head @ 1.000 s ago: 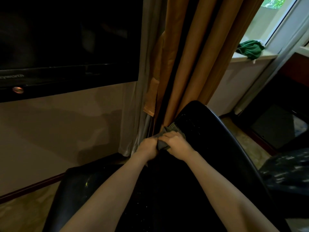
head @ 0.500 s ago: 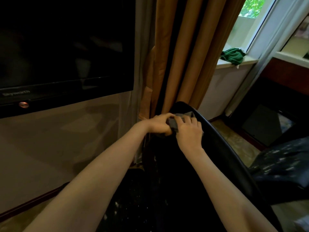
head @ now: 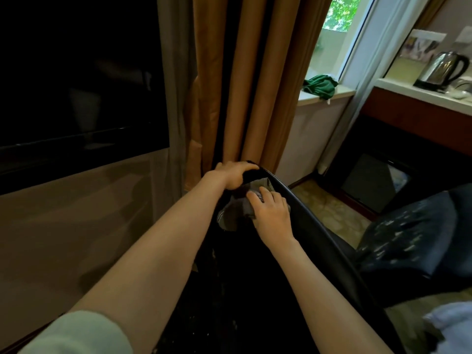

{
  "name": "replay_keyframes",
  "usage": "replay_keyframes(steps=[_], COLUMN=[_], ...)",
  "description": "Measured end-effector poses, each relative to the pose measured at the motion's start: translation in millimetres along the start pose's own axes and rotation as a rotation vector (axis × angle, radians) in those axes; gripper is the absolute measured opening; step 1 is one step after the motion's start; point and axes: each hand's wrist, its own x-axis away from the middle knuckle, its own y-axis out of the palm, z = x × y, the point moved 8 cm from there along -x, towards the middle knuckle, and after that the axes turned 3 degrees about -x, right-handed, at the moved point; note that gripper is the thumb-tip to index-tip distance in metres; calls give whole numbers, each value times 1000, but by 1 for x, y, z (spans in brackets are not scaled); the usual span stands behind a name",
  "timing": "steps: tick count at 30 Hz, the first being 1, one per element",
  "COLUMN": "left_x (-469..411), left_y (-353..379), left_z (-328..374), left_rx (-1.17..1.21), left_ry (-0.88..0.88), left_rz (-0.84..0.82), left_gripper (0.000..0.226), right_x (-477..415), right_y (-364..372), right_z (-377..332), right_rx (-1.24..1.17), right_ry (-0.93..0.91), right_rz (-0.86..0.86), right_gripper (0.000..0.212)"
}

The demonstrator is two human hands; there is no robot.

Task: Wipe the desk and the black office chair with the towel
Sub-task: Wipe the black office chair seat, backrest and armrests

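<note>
Chair step in hand, not the desk. Glossy black office chair [head: 255, 290] fills the centre-bottom, its tall padded back running away from the camera to a curved top edge just in front of the tan pleated curtain [head: 255, 85]. White specks show lower on the back, so I judge that area isn't wiped yet.

Next move, as I read it: drag the cloth down the back w/ firm pressure, other hand bracing so the chair doesn't swivel or roll. Then the seat & arms.

Long brown bench [head: 421, 94] w/ pale top at far right carries a steel electric kettle [head: 443, 69]. Could be the desk to wipe, can't tell.

Both forearms reach fwd, nearly straight, converging at the chair top.

L hand [head: 235, 175]: fingers curled over the top edge of the chair back, gripping it, knuckles up.

R hand [head: 272, 215]: palm down just below that edge, fingers bent over the bunched grey towel [head: 237, 208], holding & pressing it onto the back. Thumb hidden.

Towel sits on the chair back just under the top edge, between the two hands, part spilling left of the R hand.
</note>
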Motion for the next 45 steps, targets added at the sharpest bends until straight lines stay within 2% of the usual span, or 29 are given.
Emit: replay_keyframes(steps=[4, 11, 13, 15, 18, 20, 22, 25, 28, 30, 32, 34, 36, 38, 40, 42, 45], left_x=[-11, -36, -39, -36, -16, 3, 20, 39, 51, 54, 55, 60, 64, 70, 70, 67, 52], left_y=[-8, -5, -4, 0, 1, 9, 22, 35, 36, 41, 51, 51, 54, 59, 59, 51, 48], left_z=[-8, -18, -30, -45, -75, -94, -103, -99, -80, -61, -51, -50, -48, -31, -11, -5, -15], left_rx=[47, 26, 163, 401, 752, 862, 949, 1088, 1111, 1079, 1092, 1110, 1081, 941, 800, 792, 822], left_ry=[12, 96, 105, 84, -57, -147, -167, -78, -23, 12, 7, -32, -122, -198, -208, -279, -370], left_rz=[57, 20, -9, 8, 170, 210, 148, 113, 120, 74, 76, 244, 379, 371, 338, 352, 366], left_gripper=[76, 78, 77, 72, 58, 46, 38, 39, 45, 59, 67, 65, 67, 61, 45, 33, 27], right_x=[-10, -31, -39, -49, -63, -68, -70, -72, -72, -70, -65, -57, -48, -34, -29, -30, -31], right_y=[4, 19, 25, 33, 56, 67, 69, 54, 32, 21, 15, 3, -9, -5, 1, -1, -1], right_z=[1, -4, -10, -25, -49, -63, -66, -55, -47, -42, -31, -8, 18, 29, 28, 26, 29], right_rx=[-37, -115, -128, -156, -205, -284, -421, -635, -729, -623, -315, -118, -108, -97, -42, -35, -24], right_ry=[-52, -86, -81, -86, -112, -120, -59, 79, 85, 21, -80, -70, 81, 172, 163, 150, 145], right_rz=[32, 8, -10, -82, -254, -323, -288, -178, -215, -300, -442, -513, -531, -607, -592, -539, -491], right_gripper=[54, 58, 54, 49, 49, 46, 45, 52, 60, 70, 91, 107, 104, 93, 87, 86, 89])
